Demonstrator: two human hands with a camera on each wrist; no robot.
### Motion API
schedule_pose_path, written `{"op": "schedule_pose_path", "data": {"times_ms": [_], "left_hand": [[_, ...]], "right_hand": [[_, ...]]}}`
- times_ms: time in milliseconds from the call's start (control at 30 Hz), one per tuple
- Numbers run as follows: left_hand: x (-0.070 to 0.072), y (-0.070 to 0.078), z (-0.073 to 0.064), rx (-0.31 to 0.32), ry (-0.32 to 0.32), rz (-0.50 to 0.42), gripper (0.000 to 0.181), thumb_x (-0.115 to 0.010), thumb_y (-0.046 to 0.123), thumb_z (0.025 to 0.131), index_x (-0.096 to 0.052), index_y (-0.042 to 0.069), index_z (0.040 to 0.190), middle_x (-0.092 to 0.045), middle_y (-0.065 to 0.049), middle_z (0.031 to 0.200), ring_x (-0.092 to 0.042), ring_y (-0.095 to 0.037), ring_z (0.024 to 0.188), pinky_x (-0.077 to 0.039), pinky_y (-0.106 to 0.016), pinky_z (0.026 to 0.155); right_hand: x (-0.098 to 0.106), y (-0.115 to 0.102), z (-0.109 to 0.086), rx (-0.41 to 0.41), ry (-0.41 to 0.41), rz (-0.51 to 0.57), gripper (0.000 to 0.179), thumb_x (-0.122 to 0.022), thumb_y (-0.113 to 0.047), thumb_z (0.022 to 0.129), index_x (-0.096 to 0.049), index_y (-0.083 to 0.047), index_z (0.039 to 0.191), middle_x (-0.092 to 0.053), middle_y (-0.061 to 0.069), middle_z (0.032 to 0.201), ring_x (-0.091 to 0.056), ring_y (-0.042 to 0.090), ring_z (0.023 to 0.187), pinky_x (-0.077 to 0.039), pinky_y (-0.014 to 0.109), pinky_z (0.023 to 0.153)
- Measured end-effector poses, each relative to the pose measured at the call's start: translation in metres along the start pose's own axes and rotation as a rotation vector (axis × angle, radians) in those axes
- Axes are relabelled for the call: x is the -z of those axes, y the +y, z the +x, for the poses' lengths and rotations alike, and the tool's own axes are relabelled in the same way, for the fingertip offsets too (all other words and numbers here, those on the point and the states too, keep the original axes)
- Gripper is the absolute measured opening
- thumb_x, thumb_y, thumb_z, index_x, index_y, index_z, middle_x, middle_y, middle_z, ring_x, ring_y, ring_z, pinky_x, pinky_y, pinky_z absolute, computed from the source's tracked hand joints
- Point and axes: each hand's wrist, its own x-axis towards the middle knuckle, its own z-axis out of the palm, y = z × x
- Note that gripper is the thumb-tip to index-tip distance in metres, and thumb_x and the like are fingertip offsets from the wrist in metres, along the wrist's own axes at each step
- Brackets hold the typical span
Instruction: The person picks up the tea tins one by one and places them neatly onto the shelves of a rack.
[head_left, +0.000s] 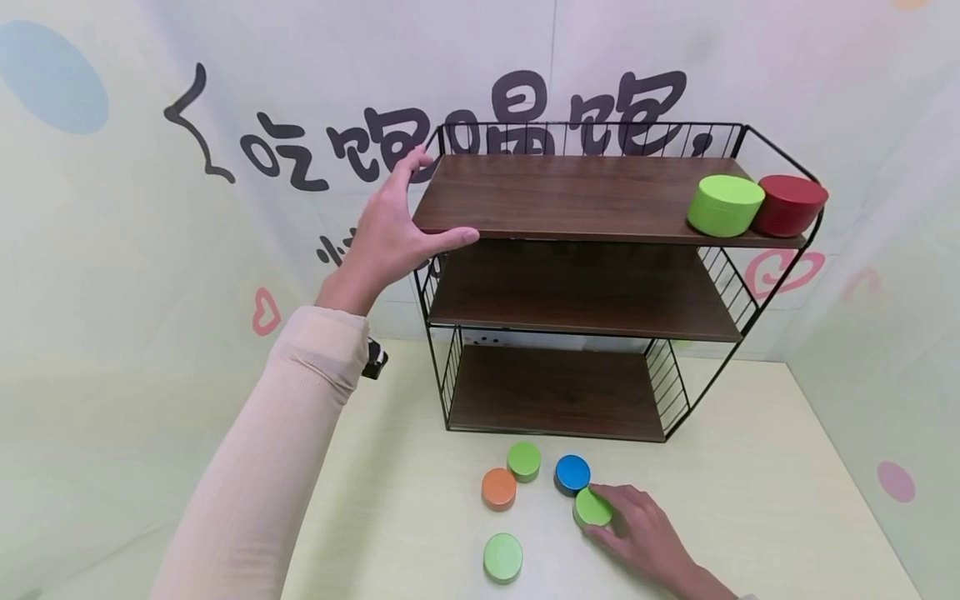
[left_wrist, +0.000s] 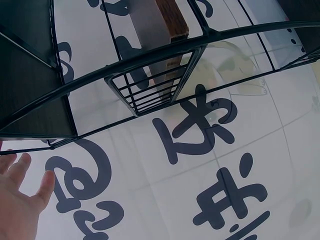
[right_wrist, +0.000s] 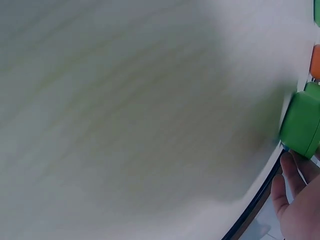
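Note:
On the table, my right hand (head_left: 645, 533) holds a green round tin (head_left: 592, 507) between thumb and fingers. That tin sits beside a blue round tin (head_left: 573, 473). In the right wrist view the fingers (right_wrist: 291, 172) lie against a green tin (right_wrist: 301, 122). My left hand (head_left: 393, 225) is raised at the left end of the top board of a three-tier rack (head_left: 577, 196), thumb and fingers spread with nothing between them. Whether it touches the rack I cannot tell. The left wrist view shows the left hand (left_wrist: 20, 200) at the lower left, beside the rack's black wire frame (left_wrist: 150, 55).
A light green tin (head_left: 726, 205) and a dark red tin (head_left: 791, 205) stand at the top board's right end. Left of the blue tin are an orange tin (head_left: 498, 488), another green tin (head_left: 524, 461) and a pale green tin (head_left: 503, 557). A printed curtain (head_left: 225, 250) hangs behind.

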Motion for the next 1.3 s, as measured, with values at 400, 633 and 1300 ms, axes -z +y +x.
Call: {"op": "schedule_pose_path", "data": {"times_ms": [400,633,1300], "left_hand": [[0.001,-0.001,-0.002,0.005,0.002,-0.004,0.117,-0.085,0.06,0.067,-0.023,0.019,0.159,-0.038,0.012,0.154,-0.032,-0.007,0.142,-0.029,-0.031,0.114],[0.001,-0.001,-0.002,0.001,0.004,-0.002,0.117,-0.085,0.06,0.067,-0.024,0.018,0.158,-0.036,0.012,0.156,-0.032,-0.008,0.143,-0.029,-0.031,0.114],[0.001,0.0,-0.001,0.015,-0.013,-0.01,0.119,-0.084,0.063,0.067,-0.021,0.021,0.159,-0.037,0.014,0.154,-0.032,-0.01,0.143,-0.029,-0.034,0.115]], "right_hand": [[0.0,0.001,-0.001,0.059,0.012,-0.008,0.062,-0.091,-0.03,0.064,-0.07,-0.008,0.118,-0.072,0.0,0.106,-0.063,0.016,0.097,-0.055,0.04,0.079],[-0.001,0.002,-0.002,0.088,0.015,-0.021,0.065,-0.091,-0.03,0.064,-0.069,-0.007,0.12,-0.072,0.0,0.107,-0.063,0.017,0.099,-0.052,0.039,0.082],[0.023,-0.007,0.018,0.15,-0.024,-0.062,0.061,-0.093,-0.036,0.06,-0.073,-0.01,0.112,-0.073,-0.002,0.101,-0.064,0.012,0.092,-0.053,0.033,0.074]]}}
